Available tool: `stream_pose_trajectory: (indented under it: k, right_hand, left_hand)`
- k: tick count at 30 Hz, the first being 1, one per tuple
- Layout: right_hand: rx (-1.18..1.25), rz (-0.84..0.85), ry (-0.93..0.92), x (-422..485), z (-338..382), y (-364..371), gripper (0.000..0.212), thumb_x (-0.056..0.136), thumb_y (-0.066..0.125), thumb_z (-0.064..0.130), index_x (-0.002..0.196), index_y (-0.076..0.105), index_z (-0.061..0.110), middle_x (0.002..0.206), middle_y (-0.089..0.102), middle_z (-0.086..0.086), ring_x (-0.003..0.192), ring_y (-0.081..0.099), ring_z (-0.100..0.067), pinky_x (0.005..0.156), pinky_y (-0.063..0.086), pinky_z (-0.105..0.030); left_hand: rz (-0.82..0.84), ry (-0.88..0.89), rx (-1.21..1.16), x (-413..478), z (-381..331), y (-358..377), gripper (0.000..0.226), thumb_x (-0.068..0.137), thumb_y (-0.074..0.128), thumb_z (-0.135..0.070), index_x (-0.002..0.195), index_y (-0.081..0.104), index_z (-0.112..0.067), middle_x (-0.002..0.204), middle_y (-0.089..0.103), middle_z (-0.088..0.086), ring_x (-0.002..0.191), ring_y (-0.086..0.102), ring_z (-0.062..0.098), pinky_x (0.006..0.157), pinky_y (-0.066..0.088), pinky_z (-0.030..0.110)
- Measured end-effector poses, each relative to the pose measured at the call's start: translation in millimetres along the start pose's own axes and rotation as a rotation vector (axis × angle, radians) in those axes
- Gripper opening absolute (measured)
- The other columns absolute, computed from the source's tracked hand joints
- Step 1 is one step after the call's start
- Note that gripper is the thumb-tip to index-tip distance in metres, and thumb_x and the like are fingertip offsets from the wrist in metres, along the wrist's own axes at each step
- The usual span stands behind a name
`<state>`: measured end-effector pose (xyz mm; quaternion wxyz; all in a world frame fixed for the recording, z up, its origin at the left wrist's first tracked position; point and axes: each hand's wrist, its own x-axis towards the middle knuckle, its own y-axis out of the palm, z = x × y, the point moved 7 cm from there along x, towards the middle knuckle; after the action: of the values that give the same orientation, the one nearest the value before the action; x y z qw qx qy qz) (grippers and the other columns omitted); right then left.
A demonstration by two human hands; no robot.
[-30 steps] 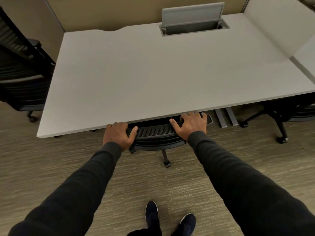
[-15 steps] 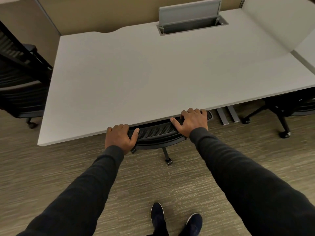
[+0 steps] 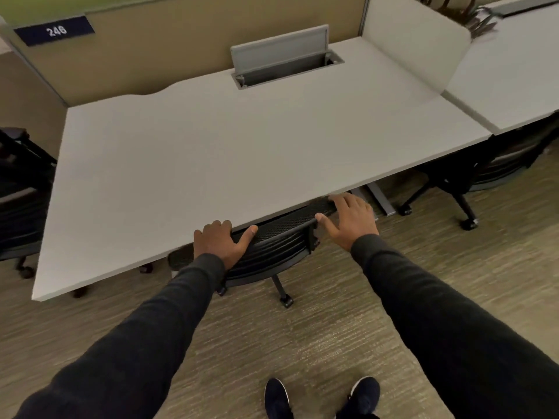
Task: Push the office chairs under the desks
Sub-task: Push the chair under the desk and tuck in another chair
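Most of the chair [image 3: 272, 246] I'm handling is hidden: its seat and base sit under the desk [image 3: 230, 152], and only the top of the black mesh backrest, one leg and a caster show past the front edge. My left hand [image 3: 222, 241] is curled over the backrest's top edge, fingertips disappearing under the desk lip, thumb spread along the mesh. My right hand [image 3: 351, 217] lies flatter near the backrest's right end, fingers loosely apart and thumb out; whether it truly grips I cannot tell (the fingertips blur into the desk edge).

To my left a second chair [image 3: 21, 189] is cut off by the frame, standing beside the desk rather than under it. To my right a third chair [image 3: 484, 170] is half tucked beneath the neighbouring desk [image 3: 514, 83], its legs and casters showing. A cable hatch [image 3: 284, 58] stands open at the desk's back, and a sign [image 3: 54, 30] on the partition reads 246, somewhat smeared. My shoes [image 3: 320, 397] are cropped at the bottom.
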<state>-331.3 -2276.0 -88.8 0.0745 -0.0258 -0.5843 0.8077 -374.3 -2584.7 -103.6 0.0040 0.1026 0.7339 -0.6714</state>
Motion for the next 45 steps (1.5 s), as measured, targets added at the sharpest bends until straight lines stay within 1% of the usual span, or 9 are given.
stream_pose_trajectory:
  k: [5, 6, 9, 12, 18, 23, 30, 37, 45]
  right_hand:
    - [0.001, -0.067, 0.091, -29, -98, -40, 0.065, 0.094, 0.044, 0.066, 0.137, 0.053, 0.018, 0.136, 0.055, -0.009, 0.128, 0.049, -0.030, 0.107, 0.037, -0.050]
    - [-0.011, -0.076, 0.085, -29, -96, -37, 0.064, 0.094, 0.044, 0.065, 0.137, 0.053, 0.018, 0.135, 0.056, -0.009, 0.128, 0.049, -0.030, 0.107, 0.037, -0.050]
    - [-0.022, -0.109, 0.138, -45, -157, -61, 0.065, 0.095, 0.044, 0.064, 0.138, 0.052, 0.017, 0.136, 0.056, -0.010, 0.128, 0.049, -0.029, 0.108, 0.037, -0.050]
    - [-0.046, -0.137, 0.188, -64, -248, -98, 0.065, 0.094, 0.044, 0.064, 0.138, 0.051, 0.017, 0.136, 0.055, -0.010, 0.128, 0.049, -0.029, 0.109, 0.037, -0.050]
    - [-0.068, -0.180, 0.284, -97, -384, -162, 0.075, 0.088, 0.030, 0.069, 0.138, 0.051, 0.017, 0.134, 0.056, -0.012, 0.127, 0.049, -0.032, 0.106, 0.039, -0.051]
    - [-0.079, -0.249, 0.384, -118, -480, -206, 0.077, 0.089, 0.031, 0.068, 0.139, 0.052, 0.014, 0.133, 0.058, -0.014, 0.127, 0.050, -0.034, 0.106, 0.038, -0.052]
    - [-0.091, -0.288, 0.490, -117, -604, -244, 0.082, 0.086, 0.028, 0.069, 0.139, 0.052, 0.012, 0.133, 0.058, -0.015, 0.127, 0.050, -0.034, 0.107, 0.038, -0.052]
    - [-0.107, -0.254, 0.532, -50, -745, -286, 0.085, 0.086, 0.024, 0.071, 0.143, 0.049, 0.014, 0.138, 0.054, -0.014, 0.131, 0.047, -0.032, 0.111, 0.035, -0.050]
    - [-0.100, -0.282, 0.613, 23, -902, -343, 0.082, 0.088, 0.024, 0.070, 0.145, 0.047, 0.017, 0.139, 0.054, -0.012, 0.131, 0.047, -0.031, 0.111, 0.036, -0.050]
  left_hand:
    - [-0.066, 0.157, 0.022, 11, -143, -13, 0.087, 0.087, 0.011, -0.080, 0.121, 0.058, -0.015, 0.115, 0.058, 0.009, 0.104, 0.054, 0.030, 0.091, 0.041, 0.045]
    - [-0.069, 0.163, 0.011, 13, -147, -15, 0.086, 0.088, 0.011, -0.079, 0.122, 0.057, -0.015, 0.117, 0.057, 0.009, 0.105, 0.053, 0.030, 0.092, 0.041, 0.045]
    - [-0.112, 0.307, -0.019, 17, -238, -15, 0.085, 0.087, 0.012, -0.081, 0.121, 0.055, -0.017, 0.118, 0.056, 0.006, 0.110, 0.052, 0.030, 0.094, 0.040, 0.046]
    - [-0.103, 0.400, -0.016, 10, -358, -2, 0.096, 0.084, 0.010, -0.085, 0.136, 0.049, -0.015, 0.133, 0.053, 0.007, 0.124, 0.046, 0.028, 0.105, 0.035, 0.046]
    - [-0.026, 0.530, -0.032, -9, -546, 14, 0.102, 0.084, 0.012, -0.085, 0.157, 0.026, -0.016, 0.165, 0.023, 0.008, 0.152, 0.016, 0.027, 0.124, 0.011, 0.050]
    - [-0.039, 0.671, -0.041, -19, -675, 17, 0.107, 0.080, 0.005, -0.085, 0.159, 0.023, -0.016, 0.166, 0.020, 0.009, 0.154, 0.012, 0.027, 0.124, 0.008, 0.049]
    - [-0.026, 0.799, -0.030, -2, -829, 38, 0.095, 0.090, 0.019, -0.080, 0.160, 0.019, -0.016, 0.167, 0.016, 0.008, 0.154, 0.008, 0.026, 0.124, 0.004, 0.048]
    - [-0.030, 0.855, -0.031, 65, -986, 50, 0.106, 0.081, 0.003, -0.082, 0.159, 0.021, -0.013, 0.166, 0.019, 0.010, 0.154, 0.010, 0.028, 0.124, 0.008, 0.049]
    - [0.016, 0.927, 0.026, 137, -1159, 55, 0.104, 0.082, 0.003, -0.082, 0.158, 0.021, -0.014, 0.166, 0.020, 0.009, 0.154, 0.012, 0.027, 0.124, 0.009, 0.049]
